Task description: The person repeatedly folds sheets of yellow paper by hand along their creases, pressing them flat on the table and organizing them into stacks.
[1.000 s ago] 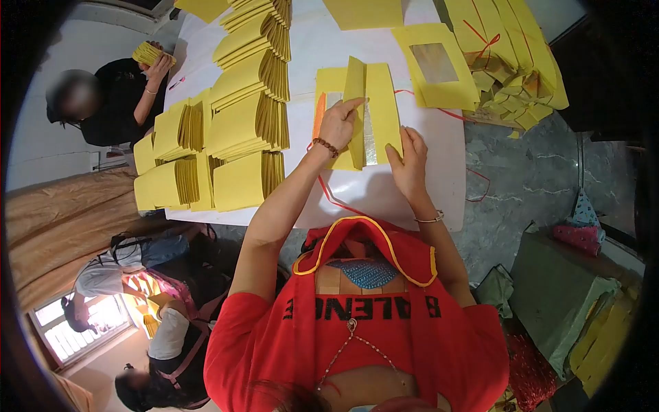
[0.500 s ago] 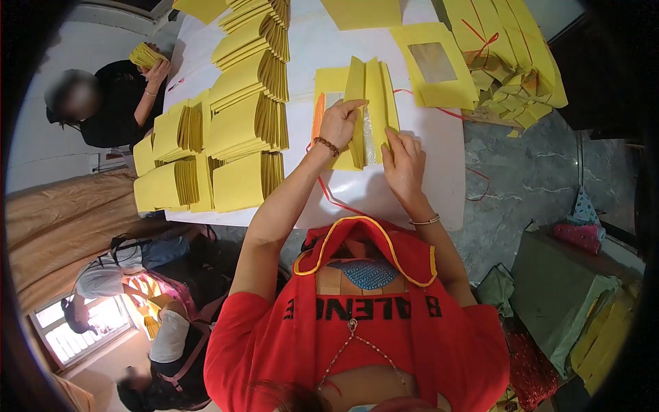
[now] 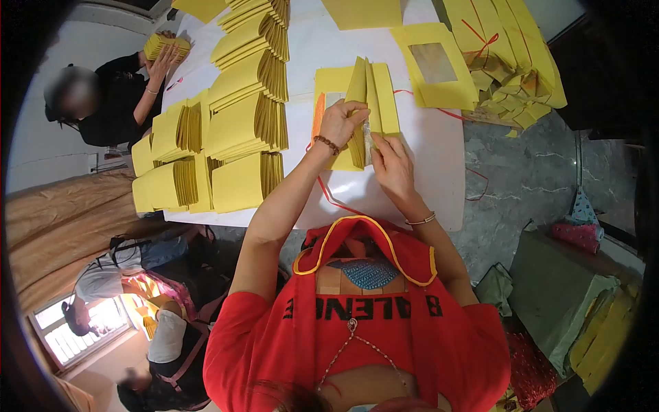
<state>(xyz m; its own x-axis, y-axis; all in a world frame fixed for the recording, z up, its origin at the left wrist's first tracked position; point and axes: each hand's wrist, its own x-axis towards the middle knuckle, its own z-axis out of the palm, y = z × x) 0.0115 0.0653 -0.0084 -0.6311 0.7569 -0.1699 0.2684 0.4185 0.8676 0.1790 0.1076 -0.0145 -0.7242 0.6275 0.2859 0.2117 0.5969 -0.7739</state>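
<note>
A yellow paper sheet (image 3: 356, 89) with a clear film strip stands partly folded before me, its two long flaps raised toward each other. It lies on further yellow paper that has a clear window and an orange edge at the left. My left hand (image 3: 343, 122), wearing a beaded bracelet, is closed on the left flap, thumb and forefinger pinching near the middle. My right hand (image 3: 393, 163), with a thin bangle, grips the lower part of the right flap between thumb and fingers. Its fingertips are close to the film strip.
Folded yellow paper stacks (image 3: 237, 127) line the white table (image 3: 309, 41) on the left. A windowed yellow sheet (image 3: 429, 82) and red-tied yellow bundles (image 3: 511, 41) are at the right. A co-worker (image 3: 113, 99) handles a yellow stack. A green box (image 3: 549, 292) stands on the floor.
My right hand has moved left and brought the right flap inward, so the film strip shows narrower. My left hand stays nearly in place. The co-worker's yellow stack has moved to the table's edge.
</note>
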